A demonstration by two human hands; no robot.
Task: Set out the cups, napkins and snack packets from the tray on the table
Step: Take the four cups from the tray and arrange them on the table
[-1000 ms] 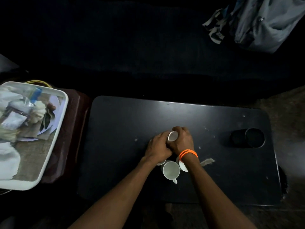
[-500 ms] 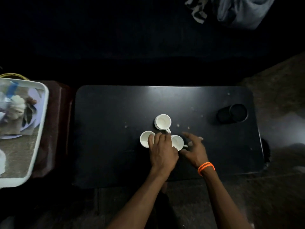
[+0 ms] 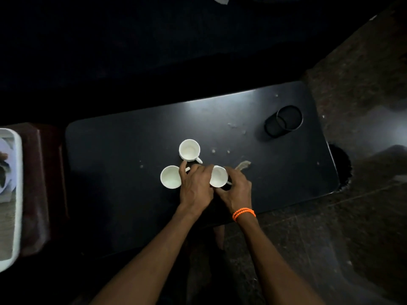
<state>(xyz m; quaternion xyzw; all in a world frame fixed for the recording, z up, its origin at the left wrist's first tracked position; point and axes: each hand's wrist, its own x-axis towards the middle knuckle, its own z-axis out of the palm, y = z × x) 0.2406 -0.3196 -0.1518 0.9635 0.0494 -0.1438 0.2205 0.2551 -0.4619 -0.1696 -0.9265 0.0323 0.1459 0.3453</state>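
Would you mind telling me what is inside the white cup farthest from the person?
The farthest cup looks empty: only its bare white interior shows. The right cup is partly covered by the left hand, so its contents are not fully visible.

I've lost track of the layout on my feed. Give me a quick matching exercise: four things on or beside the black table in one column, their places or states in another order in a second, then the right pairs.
Things:
1. far cup
2. cup under the right hand
3. tray
4. black ring holder

Places or states:
A. off the table's left end, cut by the picture edge
B. standing free, no hand on it
C. far right part of the table
D. between the left hand and right hand, fingers on it

Pairs: 1-B, 2-D, 3-A, 4-C
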